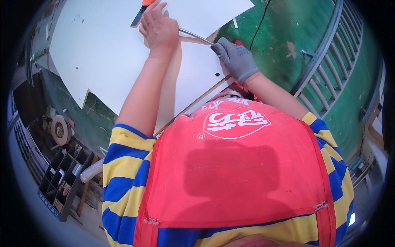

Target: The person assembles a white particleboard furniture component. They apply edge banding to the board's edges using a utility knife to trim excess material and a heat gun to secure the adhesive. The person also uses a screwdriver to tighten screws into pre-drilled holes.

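One red apron [234, 177]: I am seeing it nearest to me, its front running close to the edge of the white panel [111, 45]; loose cloth could be catching there if the person is leaning further in.
Right hand [238, 59]: wearing a grey glove [242, 66], it is grasping, fingers wrapped, the dark handle of a thin metal-shafted tool [196, 36]; a slipping glove could be letting that handle twist.
Metal-shafted tool: it is slanting above the panel between both hands, its far end disappearing at the left hand [160, 33], so I am not making out the tip; a sudden push could be driving it into that hand.
Left hand: it is bending bare over the panel, and I cannot tell whether its fingers are closing on the shaft or only touching it.
White panel: it is spreading beneath both hands, bearing a dark round spot [217, 74]; a skidding shaft could be scratching its pale face.
Orange-and-black tool [138, 17]: it is lying close by the left fingers; a forward jerk could be knocking them against it.
Black cable [260, 25]: it is trailing over the green floor [284, 24]; a misplaced foot could be snagging it.
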### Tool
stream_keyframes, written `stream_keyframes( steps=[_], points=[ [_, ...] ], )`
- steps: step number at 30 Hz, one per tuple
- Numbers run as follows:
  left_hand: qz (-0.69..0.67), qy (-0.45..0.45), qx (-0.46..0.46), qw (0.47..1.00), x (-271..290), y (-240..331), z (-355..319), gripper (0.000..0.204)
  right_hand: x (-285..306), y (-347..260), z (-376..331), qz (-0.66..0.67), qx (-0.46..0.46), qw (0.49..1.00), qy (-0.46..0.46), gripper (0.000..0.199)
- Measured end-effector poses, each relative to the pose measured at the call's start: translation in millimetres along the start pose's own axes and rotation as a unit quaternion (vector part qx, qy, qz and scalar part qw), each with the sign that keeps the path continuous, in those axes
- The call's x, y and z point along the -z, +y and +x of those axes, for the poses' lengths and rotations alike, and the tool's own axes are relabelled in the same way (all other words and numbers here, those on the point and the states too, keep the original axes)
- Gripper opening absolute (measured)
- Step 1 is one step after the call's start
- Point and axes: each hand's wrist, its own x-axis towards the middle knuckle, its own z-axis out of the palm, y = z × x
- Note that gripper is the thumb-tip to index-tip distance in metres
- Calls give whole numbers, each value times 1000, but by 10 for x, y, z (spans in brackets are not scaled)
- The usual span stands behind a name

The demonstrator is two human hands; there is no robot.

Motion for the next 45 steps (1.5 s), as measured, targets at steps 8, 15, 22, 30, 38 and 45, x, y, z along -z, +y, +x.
stream_keyframes(
  steps=[8, 15, 22, 30, 38, 45],
  points=[
    [44, 60, 27, 997, -320, 51, 129, 49, 233, 211, 252, -75, 12, 997, 14, 29],
    [77, 67, 45, 994, -177, -83, -64, 49, -3, 46, 232, -67, 42, 997, -2, 31],
    [56, 174, -5, 983, -350, 348, 160, 35, 684, 576, 488, -140, 76, 986, 55, 26],
    [-24, -197, -112, 974, 92, 762, -888, 74, 1399, 637, 1900, -172, 18, 978, 114, 40],
    [-82, -162, 66, 981, 538, 1079, -1780, 76, 950, -320, 2650, -213, 380, 890, 132, 18],
    [69, -128, 230, 962, 559, 1205, -2311, 90, -13, -1014, 2501, -232, 435, 860, -132, 21]
  ],
)
